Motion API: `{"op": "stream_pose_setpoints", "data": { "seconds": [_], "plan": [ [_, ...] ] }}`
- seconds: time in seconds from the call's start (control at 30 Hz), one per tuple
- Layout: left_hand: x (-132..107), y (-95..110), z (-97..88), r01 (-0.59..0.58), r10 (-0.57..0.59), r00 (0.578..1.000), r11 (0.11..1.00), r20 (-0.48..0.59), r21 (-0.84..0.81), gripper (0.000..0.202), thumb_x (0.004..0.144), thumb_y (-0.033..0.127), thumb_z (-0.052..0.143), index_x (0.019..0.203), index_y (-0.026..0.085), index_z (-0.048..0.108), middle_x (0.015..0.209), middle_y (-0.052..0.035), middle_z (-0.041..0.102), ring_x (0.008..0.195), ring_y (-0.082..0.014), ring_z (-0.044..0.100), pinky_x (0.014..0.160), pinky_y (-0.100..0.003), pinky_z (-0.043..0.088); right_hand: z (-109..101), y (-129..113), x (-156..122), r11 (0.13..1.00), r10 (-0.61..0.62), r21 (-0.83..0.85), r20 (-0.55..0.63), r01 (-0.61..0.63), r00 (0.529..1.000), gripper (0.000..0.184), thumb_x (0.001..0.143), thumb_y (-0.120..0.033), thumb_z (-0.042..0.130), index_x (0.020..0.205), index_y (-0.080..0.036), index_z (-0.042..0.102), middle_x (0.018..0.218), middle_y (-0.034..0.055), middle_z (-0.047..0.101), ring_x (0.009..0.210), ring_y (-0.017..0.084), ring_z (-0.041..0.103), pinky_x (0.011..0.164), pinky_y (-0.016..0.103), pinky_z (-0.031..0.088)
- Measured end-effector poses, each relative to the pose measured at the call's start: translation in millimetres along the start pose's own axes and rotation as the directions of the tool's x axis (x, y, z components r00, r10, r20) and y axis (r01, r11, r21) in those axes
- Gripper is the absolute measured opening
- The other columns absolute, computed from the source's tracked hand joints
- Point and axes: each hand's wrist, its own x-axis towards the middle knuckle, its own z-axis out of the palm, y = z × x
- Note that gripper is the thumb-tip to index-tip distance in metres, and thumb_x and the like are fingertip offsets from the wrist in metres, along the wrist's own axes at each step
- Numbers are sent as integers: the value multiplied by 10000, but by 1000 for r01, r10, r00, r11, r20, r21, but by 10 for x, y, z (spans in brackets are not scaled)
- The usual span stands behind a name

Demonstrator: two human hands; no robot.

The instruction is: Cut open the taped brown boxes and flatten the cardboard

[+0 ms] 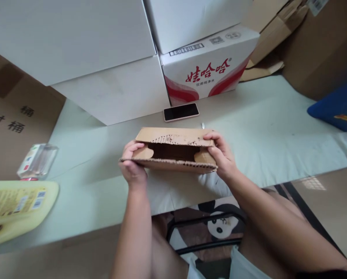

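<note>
A small brown cardboard box [173, 166] is held between my two hands over the front part of the table, its opening facing me. Its top flap shows a torn, ragged edge with the corrugation bare, and the inside is dark. My left hand [133, 164] grips the box's left end, thumb near the lower edge and fingers at the upper side. On the right end, my right hand [222, 155] is closed round the corner, a finger lying on the upper flap. Just behind the box lies a phone [181, 112] with a dark screen.
White cartons [127, 89] and a red-and-white carton [208, 69] stand at the back of the cloth-covered table [272, 128]. At left are a clear plastic pack [38, 161], a yellow bottle [19, 209] and a large brown carton [13, 112]. A blue object [339, 106] is at right.
</note>
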Motion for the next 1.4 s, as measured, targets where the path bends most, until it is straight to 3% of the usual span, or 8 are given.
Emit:
{"op": "stream_pose_setpoints", "data": {
  "seconds": [0.13,0.3,0.5,0.67,0.8,0.97,1.13,1.4],
  "plan": [
    [-22,24,-37,6,-6,998,1000,-61,4,387,857,521,652,1111,231,620,1081,-62,644,1039,-205,633,983,-377,484,65,28,0,995,-6,94,-108,16,994,260,884,-471,429,1025,-290,551,1137,68,561,1145,286,548,1020,492,446],
    [11,75,-87,101,-102,989,995,104,9,190,855,290,576,933,219,735,1177,-77,675,1237,-249,591,1103,-424,421,105,41,-25,979,-2,202,-116,26,993,295,882,-569,498,989,-298,549,1022,43,546,975,256,564,929,460,484],
    [93,18,-187,297,-299,954,947,3,-122,229,765,280,572,855,202,768,1065,-73,719,1161,-263,624,1071,-420,442,177,149,-63,976,18,217,-101,4,995,679,853,-762,425,1401,-363,384,1386,81,521,1260,311,553,1064,518,468],
    [179,-75,-338,516,-621,772,737,-136,-436,273,667,318,625,888,206,741,982,-49,695,948,-203,639,812,-310,520,177,51,-46,980,141,117,170,-163,975,680,946,-720,354,1450,-285,492,1472,103,574,1388,323,500,1182,524,385],
    [139,-65,-322,589,-691,708,691,-144,-420,289,608,331,726,871,212,723,939,-33,711,909,-194,649,726,-279,529,163,-105,-77,991,0,126,326,-43,945,751,949,-769,300,1486,-287,509,1554,79,522,1470,317,429,1225,526,342],
    [-19,2,-184,798,-806,588,562,74,-220,299,689,475,743,837,218,701,861,-60,736,892,-239,698,668,-325,571,115,-239,-93,981,-195,60,360,186,912,635,977,-645,459,1556,-394,394,1716,-1,228,1577,269,236,1272,509,246],
    [-107,-9,-165,832,-773,543,546,329,-92,867,743,949,297,931,205,702,765,-136,706,800,-311,723,540,-386,538,53,-321,-52,969,-238,16,332,246,913,559,982,-619,464,1466,-348,530,1633,67,399,1509,300,374,1234,546,312],
    [-150,165,-222,792,-835,234,461,498,401,690,737,858,533,667,176,615,530,-55,594,341,-103,407,375,-245,206,51,-306,-34,965,-261,14,127,261,957,419,979,-537,496,1310,-317,629,1492,92,517,1437,312,451,1208,564,342]
  ]
}}
